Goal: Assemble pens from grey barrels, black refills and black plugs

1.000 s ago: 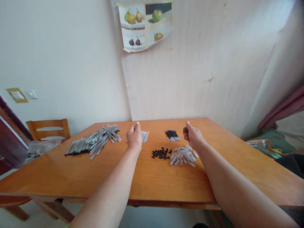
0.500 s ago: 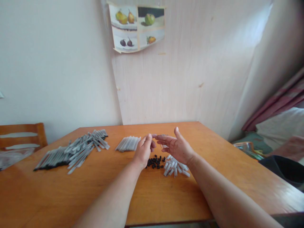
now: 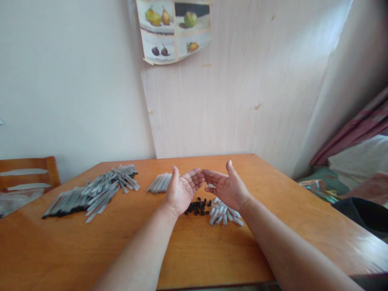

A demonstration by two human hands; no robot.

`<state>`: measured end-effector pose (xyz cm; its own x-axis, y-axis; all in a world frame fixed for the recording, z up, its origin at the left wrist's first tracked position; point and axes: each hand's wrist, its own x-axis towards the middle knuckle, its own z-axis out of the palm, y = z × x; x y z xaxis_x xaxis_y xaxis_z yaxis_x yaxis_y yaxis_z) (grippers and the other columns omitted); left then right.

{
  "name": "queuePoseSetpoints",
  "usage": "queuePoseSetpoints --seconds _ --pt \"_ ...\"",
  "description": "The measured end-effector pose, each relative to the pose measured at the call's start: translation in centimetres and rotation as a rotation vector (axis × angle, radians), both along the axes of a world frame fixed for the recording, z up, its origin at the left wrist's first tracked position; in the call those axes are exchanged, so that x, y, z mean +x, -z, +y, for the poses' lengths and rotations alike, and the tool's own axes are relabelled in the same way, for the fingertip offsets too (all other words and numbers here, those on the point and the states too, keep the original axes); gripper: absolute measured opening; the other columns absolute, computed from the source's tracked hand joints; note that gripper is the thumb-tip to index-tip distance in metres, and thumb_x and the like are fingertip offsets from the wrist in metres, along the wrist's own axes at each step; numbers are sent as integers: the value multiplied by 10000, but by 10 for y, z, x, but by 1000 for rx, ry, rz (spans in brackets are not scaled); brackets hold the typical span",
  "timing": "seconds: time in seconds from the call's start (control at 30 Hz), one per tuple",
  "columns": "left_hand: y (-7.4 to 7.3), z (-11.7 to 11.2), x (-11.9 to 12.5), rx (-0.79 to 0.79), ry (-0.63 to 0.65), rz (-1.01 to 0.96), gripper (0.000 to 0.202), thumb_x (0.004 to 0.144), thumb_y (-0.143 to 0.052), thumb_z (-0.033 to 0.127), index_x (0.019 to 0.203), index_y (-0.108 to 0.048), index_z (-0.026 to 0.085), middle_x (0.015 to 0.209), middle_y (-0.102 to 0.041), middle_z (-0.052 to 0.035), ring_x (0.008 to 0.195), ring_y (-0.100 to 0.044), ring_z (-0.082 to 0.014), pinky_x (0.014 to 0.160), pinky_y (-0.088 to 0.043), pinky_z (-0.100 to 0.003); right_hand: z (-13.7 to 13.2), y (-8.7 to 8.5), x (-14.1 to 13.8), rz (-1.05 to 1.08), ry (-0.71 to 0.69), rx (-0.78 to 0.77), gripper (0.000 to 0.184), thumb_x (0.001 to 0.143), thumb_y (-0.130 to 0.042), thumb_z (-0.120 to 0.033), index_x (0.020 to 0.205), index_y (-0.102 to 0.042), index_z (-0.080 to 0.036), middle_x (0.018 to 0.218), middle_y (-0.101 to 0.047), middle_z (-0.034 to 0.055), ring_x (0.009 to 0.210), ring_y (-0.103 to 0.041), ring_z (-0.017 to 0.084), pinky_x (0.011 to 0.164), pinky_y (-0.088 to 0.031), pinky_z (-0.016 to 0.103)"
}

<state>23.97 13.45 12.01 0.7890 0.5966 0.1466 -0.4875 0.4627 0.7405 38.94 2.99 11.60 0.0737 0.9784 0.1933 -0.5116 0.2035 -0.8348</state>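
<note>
Both hands spread open above the table, small parts laid out beneath and around

Left hand (image 3: 183,192) is held with palm turned up, fingers extended, thumb raised; right hand (image 3: 228,188) is held the same way, palm facing inward, thumb pointed up; fingertips of both are brought together at mid-table, contact or a slim gap cannot be told; both palms are shown bare.

Black caps (image 3: 200,207) are scattered in a loose pile on the table (image 3: 194,246), seen between the two wrists, on the near side of the fingertips; short whitish tubes (image 3: 223,212) are heaped just right of the caps, below the right hand, partly covered by its wrist; a row of clear tubes (image 3: 159,183) is laid just left of the left hand, its right end hidden by the thumb; a pale sliver is seen behind the right fingers, too small to be identified.

A large heap of grey tubes (image 3: 104,188) with black ends is placed well apart, on the left; part of it is lined up side by side, the rest is crossed loosely on top.

Fruit pictures (image 3: 174,32) are fixed on the wall; a wooden chair (image 3: 27,173) is parked at far left.
</note>
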Motion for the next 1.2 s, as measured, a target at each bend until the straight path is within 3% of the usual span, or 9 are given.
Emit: queuePoseSetpoints --seconds 0.23,0.33,0.57,0.7,0.9,1.07,1.2 --pt "8 -8 6 254 -56 121 387 818 -612 477 1022 -634 149 758 -608 -26 646 -532 -92 612 -411 -214 -1 -3 -16 -167 -109 42 815 867 -102 -729 1168 -646 -202 1207 -584 110 1134 -462 255 917 -362 410" --pt "14 -11 8 385 -146 203 281 805 -647 420 881 -620 151 671 -541 16 582 -463 -67 552 -357 -196 0 -1 -22 -274 -132 58 766 892 -108 -695 1182 -631 -217 1132 -597 98 1080 -481 239 886 -378 397" --pt "17 -12 11 442 -273 209 326 822 -580 464 705 -533 164 557 -431 49 505 -379 -61 459 -277 -187 -1 0 -23 -415 -151 94 695 924 -102 -645 1285 -559 -265 1208 -552 82 1123 -438 225 909 -360 396" --pt "17 -9 11 400 -276 232 354 812 -568 498 711 -567 158 513 -429 46 458 -366 -63 419 -240 -194 -1 1 -22 -468 -158 89 717 917 -97 -657 1295 -558 -259 1242 -535 88 1125 -428 227 909 -361 393" --pt "18 -3 10 338 -233 278 540 767 -502 684 675 -569 156 506 -502 14 417 -381 -63 407 -229 -206 -1 0 -19 -390 -189 49 777 909 -81 -665 1192 -639 -205 1236 -539 113 1140 -447 251 900 -371 400" --pt "23 -6 10 504 -241 307 452 723 -636 604 797 -599 159 561 -526 21 496 -433 -70 456 -293 -187 0 2 -18 -366 -140 17 694 924 -134 -641 1208 -617 -232 1117 -586 91 1060 -487 227 849 -393 370" --pt "26 -7 13 453 -269 328 451 777 -559 613 773 -582 163 499 -476 36 432 -387 -68 417 -255 -189 -3 0 -23 -429 -158 24 660 936 -154 -618 1227 -602 -231 1122 -585 87 1078 -487 227 830 -398 363"
